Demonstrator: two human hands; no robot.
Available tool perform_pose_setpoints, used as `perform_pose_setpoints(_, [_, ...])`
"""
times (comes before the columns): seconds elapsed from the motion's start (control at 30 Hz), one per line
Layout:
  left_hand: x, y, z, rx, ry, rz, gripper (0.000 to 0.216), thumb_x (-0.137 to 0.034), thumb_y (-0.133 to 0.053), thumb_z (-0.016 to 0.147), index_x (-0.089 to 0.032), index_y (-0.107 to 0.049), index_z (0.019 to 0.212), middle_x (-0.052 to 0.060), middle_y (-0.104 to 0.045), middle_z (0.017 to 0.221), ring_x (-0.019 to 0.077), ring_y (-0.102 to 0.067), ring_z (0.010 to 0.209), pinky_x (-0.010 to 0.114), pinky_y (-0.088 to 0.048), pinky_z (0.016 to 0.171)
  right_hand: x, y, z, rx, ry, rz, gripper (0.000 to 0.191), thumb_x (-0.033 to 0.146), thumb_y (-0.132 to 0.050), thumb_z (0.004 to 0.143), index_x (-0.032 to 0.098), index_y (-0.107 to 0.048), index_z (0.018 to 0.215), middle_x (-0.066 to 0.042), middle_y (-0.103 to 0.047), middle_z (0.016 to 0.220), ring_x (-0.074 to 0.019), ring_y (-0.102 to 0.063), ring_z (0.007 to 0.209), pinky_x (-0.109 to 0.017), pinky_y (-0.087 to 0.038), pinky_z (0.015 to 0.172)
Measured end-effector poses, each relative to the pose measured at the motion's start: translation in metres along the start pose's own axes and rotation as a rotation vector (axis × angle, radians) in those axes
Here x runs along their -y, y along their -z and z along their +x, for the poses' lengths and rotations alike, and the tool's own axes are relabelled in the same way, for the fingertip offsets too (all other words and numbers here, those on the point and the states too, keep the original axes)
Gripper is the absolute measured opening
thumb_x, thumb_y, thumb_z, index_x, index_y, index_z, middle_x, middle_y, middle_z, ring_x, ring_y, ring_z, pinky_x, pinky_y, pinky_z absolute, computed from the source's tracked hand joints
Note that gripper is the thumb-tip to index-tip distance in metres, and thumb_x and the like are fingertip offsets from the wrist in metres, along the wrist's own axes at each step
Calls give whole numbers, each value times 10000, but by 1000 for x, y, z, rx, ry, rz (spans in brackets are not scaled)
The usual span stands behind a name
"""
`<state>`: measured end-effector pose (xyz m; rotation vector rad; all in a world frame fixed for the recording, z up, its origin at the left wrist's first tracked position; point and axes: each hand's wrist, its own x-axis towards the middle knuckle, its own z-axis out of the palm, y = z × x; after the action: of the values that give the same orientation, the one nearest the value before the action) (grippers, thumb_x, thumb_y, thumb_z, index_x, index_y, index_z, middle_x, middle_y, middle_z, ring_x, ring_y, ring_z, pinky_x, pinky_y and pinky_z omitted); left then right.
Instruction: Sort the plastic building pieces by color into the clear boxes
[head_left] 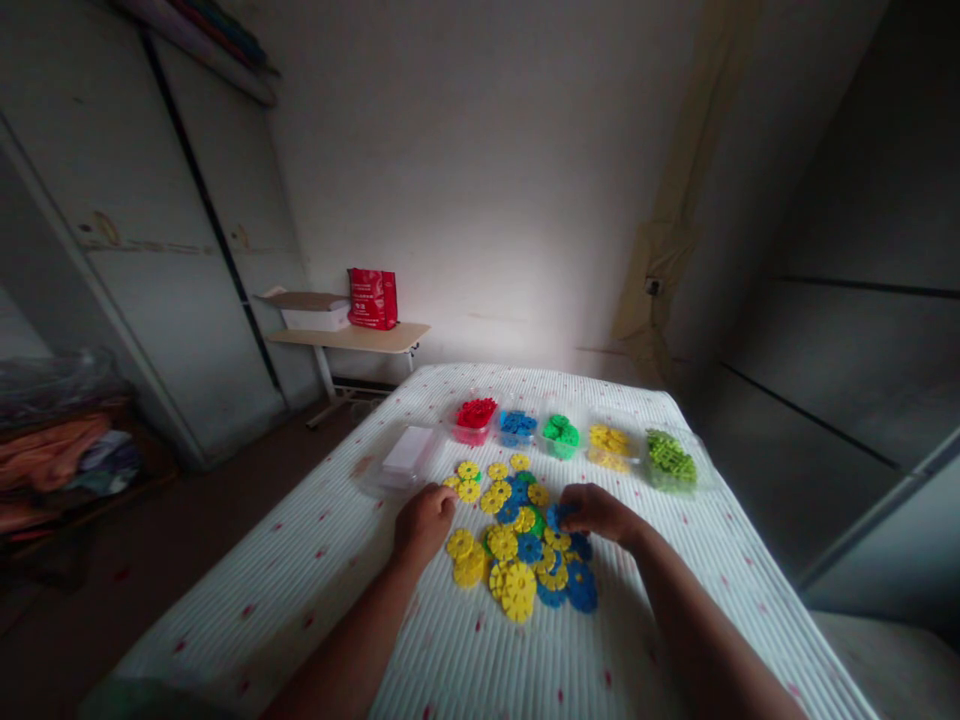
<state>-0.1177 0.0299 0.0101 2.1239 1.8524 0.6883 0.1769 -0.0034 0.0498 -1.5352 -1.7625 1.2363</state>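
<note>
A loose pile of notched plastic snowflake discs, mostly yellow discs and blue discs with a few green ones, lies on the quilted white cover. At the pile's left edge my left hand is closed, its fingertips beside a yellow disc; what it holds, if anything, is hidden. On the right side, the fingers of my right hand pinch a blue snowflake disc at the edge of the pile.
Behind the pile stand clear tubs: red pieces, blue pieces, green pieces, yellow pieces and light-green pieces. A clear tray with a white block sits left. A side table holds a red bag.
</note>
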Motion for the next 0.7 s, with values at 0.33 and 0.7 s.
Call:
perform_pose_setpoints(0.33, [-2,2,0,7,2,10,239,-151,-446,834,-215,-668,895,7,-684,970,125,-610,891,212,-394,767,-2,-1,1,-8,-9,-6,153,168,-615,528,169,-524,650,81,-487,515,-68,-444,454,-193,-334,423])
perform_pose_setpoints(0.7, [0,-1,0,-3,-4,17,231,-167,-450,838,-209,-672,891,12,-683,946,128,-610,877,216,-396,752,22,2,2,-27,-33,-124,116,100,-625,547,169,-545,596,81,-493,429,-71,-451,373,-181,-327,376])
